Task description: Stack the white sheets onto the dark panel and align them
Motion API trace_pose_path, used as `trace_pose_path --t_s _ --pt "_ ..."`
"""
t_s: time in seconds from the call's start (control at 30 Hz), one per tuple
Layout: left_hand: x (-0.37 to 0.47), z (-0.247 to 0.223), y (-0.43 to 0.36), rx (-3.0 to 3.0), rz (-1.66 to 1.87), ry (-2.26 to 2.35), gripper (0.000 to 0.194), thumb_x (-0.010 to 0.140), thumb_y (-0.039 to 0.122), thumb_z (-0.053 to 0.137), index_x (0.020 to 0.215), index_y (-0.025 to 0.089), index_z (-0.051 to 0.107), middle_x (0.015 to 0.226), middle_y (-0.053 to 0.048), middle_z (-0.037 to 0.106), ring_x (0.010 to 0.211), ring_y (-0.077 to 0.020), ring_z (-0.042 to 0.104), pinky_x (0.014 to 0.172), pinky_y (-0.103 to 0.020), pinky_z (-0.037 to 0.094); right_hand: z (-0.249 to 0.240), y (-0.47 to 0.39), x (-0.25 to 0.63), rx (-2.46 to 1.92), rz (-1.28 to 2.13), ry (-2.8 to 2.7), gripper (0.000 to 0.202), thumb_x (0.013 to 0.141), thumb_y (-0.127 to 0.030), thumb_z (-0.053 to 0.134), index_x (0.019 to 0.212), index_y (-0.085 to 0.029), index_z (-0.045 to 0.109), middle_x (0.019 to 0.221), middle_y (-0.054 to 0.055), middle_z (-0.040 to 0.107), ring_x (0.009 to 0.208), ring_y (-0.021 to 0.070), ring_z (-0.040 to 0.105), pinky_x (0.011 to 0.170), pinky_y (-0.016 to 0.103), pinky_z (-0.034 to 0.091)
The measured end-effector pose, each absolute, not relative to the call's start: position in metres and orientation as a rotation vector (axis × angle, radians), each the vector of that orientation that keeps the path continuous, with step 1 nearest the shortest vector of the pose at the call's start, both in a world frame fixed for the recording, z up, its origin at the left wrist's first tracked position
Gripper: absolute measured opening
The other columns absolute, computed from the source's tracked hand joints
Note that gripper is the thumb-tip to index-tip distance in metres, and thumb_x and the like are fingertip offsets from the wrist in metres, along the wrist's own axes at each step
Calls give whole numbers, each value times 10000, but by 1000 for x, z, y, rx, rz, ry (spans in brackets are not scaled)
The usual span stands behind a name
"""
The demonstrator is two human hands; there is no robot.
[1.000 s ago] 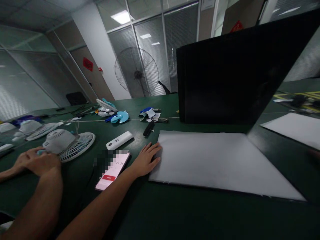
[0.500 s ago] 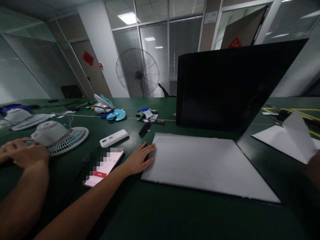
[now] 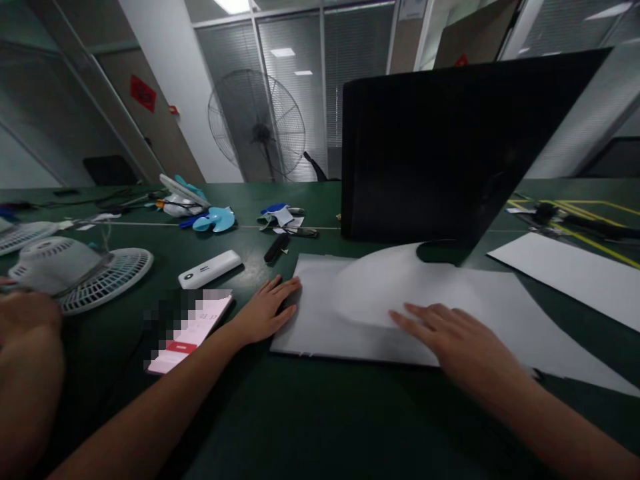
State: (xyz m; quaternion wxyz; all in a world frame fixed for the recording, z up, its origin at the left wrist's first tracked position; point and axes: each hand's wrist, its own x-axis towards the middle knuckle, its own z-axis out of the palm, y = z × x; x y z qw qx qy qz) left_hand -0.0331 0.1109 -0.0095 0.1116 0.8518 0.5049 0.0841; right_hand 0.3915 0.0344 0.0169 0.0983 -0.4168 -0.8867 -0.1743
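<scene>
My left hand lies flat, fingers spread, on the left edge of a flat grey-white panel with a thin dark rim. Over the panel's middle and right lies a thin white sheet, its middle bulging upward and its right corner reaching past the panel. My right hand rests on this sheet with its fingers stretched out; its thumb is hidden. Behind them stands a large black panel, tilted. A dark curved gap shows between the sheet's far edge and the black panel's base.
Another person's hand is at a white fan part on the left. A phone, a white power bank and a black object lie left of the panel. More white sheet lies at right. Blue fan blades sit farther back.
My right hand has come in from the right edge, bringing a white sheet over the panel. My left hand keeps its place on the panel's edge. The view has shifted slightly.
</scene>
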Motion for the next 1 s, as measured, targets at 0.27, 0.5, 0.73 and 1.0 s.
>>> trace_pose_path --t_s 0.27,0.5,0.73,1.0 --pt "-38 -15 114 2482 240 1485 743 1046 659 258 1590 166 374 1679 -79 298 1570 -355 169 1271 -577 159 -21 24 353 -1037 -201 -2842 693 885 -63 494 1530 -314 451 1527 59 514 1251 299 573 955 512 529" --pt "-27 -9 110 2430 195 1584 919 956 720 474 1644 173 204 1703 -143 193 1560 -396 181 1256 -585 191 6 28 358 -1092 240 -2864 583 983 -171 434 1534 -361 454 1580 10 447 1350 300 502 1055 565 465" --pt "-27 -4 105 2377 320 1534 986 999 512 505 1625 230 -203 1687 -125 265 1560 -383 188 1246 -635 166 19 30 360 -1122 531 -2781 473 1050 -398 413 1520 -413 463 1596 -8 424 1382 304 470 1127 607 391" --pt "-31 -12 107 2380 381 1490 1090 992 422 523 1534 146 -381 1703 -218 127 1575 -328 157 1270 -572 122 17 33 364 -1137 635 -2793 478 1044 -495 424 1522 -475 425 1620 -43 378 1453 299 398 1180 623 335"
